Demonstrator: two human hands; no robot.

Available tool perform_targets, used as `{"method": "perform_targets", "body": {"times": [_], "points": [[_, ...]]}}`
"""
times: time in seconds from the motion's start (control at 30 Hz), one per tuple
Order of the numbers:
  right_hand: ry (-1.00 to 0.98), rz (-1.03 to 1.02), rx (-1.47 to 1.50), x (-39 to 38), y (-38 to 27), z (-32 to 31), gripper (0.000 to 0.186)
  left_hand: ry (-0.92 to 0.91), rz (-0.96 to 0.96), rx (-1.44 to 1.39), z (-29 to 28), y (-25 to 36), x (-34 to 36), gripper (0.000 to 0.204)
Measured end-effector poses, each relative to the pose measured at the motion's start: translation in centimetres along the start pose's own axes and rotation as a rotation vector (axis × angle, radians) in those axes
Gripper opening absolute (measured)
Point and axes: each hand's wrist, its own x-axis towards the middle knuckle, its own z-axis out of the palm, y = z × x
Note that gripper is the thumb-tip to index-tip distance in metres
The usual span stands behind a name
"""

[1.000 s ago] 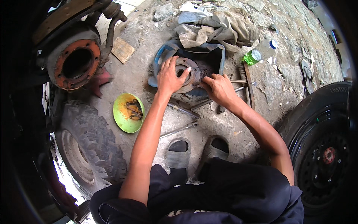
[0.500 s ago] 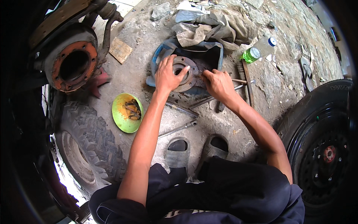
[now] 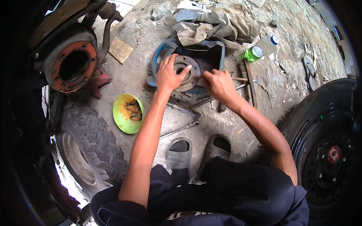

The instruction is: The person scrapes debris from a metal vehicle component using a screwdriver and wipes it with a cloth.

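Note:
A round metal hub flange with bolt holes and a central bore rests in a cut-open blue plastic container. My left hand grips the flange's left side, the thumb lying across its face near the bore. Over at the flange's right edge, my right hand is closed, fingertips pinched together against the rim. What those fingers hold is hidden; a thin light-brown rod shows just right of the hand, and I cannot tell whether it is held.
Right of the container lie a wire brush and a green-bottomed bottle. Metal bars lie nearer me. A green bowl holds rusty bolts. Tyres flank both sides; an orange-rimmed axle housing stands left, crumpled cloth behind.
My right hand has shifted slightly along the flange's right edge, its fist turned a little. My left hand keeps its place on the flange.

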Motion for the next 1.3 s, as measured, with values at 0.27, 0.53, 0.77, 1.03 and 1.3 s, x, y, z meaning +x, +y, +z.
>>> {"method": "perform_targets", "body": {"times": [0.27, 0.53, 0.77, 1.03, 1.3], "points": [[0.024, -0.016, 0.031, -0.7, -0.2, 0.3, 0.017, -0.007, -0.001, -0.023, 0.0, 0.2, 0.0, 0.074], [-0.045, 0.015, 0.040, -0.9, -0.8, 0.2, 0.017, 0.006, 0.008, -0.010, 0.1, -0.3, -0.1, 0.072], [-0.003, 0.025, 0.063, 0.7, -0.2, -0.2, 0.021, 0.006, 0.023, -0.032, 0.1, -0.8, 0.1, 0.071], [0.065, 0.040, 0.087, 1.0, 0.4, -0.2, 0.019, -0.006, -0.004, -0.028, 0.0, -0.1, 0.1, 0.071], [-0.010, 0.090, 0.095, 0.4, -0.2, -0.6, 0.018, 0.003, 0.003, -0.022, 0.0, -0.1, 0.1, 0.072]]}}
